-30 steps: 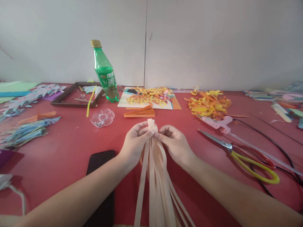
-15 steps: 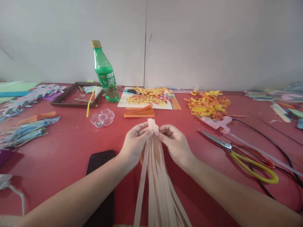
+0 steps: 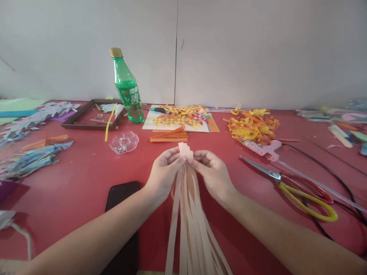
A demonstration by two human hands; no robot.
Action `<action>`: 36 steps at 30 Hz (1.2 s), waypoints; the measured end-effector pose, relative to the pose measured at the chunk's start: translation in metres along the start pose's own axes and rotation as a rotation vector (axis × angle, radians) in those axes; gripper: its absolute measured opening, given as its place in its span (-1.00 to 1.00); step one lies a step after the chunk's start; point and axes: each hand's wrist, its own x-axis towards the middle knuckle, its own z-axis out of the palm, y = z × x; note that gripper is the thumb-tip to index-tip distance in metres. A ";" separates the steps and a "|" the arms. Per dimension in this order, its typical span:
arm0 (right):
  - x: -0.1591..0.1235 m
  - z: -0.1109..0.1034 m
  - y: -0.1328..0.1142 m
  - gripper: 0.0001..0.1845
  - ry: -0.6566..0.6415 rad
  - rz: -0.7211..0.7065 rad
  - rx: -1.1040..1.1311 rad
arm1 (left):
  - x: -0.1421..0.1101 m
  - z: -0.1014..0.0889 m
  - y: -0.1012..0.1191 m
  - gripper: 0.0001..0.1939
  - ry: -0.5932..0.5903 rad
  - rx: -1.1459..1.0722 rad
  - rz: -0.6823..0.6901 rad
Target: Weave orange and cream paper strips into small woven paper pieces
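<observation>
Strips (image 3: 192, 221) pinched in both hands — long, pale, their tops stepped like a little fan.
My left hand (image 3: 164, 170) and right hand (image 3: 214, 172) grip the bundle between thumbs and fingers, close together, and the lengths trail toward the near edge of the red table (image 3: 83, 168). A black phone (image 3: 123, 191) lies partly under my left forearm; scissors (image 3: 286, 183) rest toward the right edge — a green bottle (image 3: 129, 91) stands near the far edge.

Craft workspace, scissors (image 3: 276, 176), glue gun (image 3: 271, 149), paper strips (image 3: 197, 229)
</observation>
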 end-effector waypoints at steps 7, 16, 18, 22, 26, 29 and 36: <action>-0.002 0.001 0.001 -0.67 0.025 -0.030 -0.004 | 0.000 -0.002 0.000 -0.62 0.028 0.077 0.001; 0.001 0.000 0.001 -0.70 0.055 -0.019 -0.056 | -0.001 0.002 -0.002 -0.79 -0.028 0.064 0.022; 0.001 0.000 0.001 -0.68 0.065 -0.007 -0.043 | -0.002 0.002 -0.001 -0.80 -0.029 0.057 0.026; 0.000 0.000 0.002 -0.70 0.026 0.005 -0.018 | -0.003 0.000 -0.002 -0.78 -0.062 0.048 0.009; 0.000 -0.002 0.002 -0.72 0.019 0.003 -0.006 | -0.002 -0.002 -0.003 -0.66 -0.114 0.042 -0.052; 0.001 -0.001 0.001 -0.73 0.011 -0.004 -0.003 | -0.001 -0.002 -0.003 -0.64 -0.115 0.030 -0.073; 0.001 0.001 0.000 -0.73 -0.014 -0.009 0.069 | -0.003 0.003 0.004 -0.64 -0.083 0.028 -0.101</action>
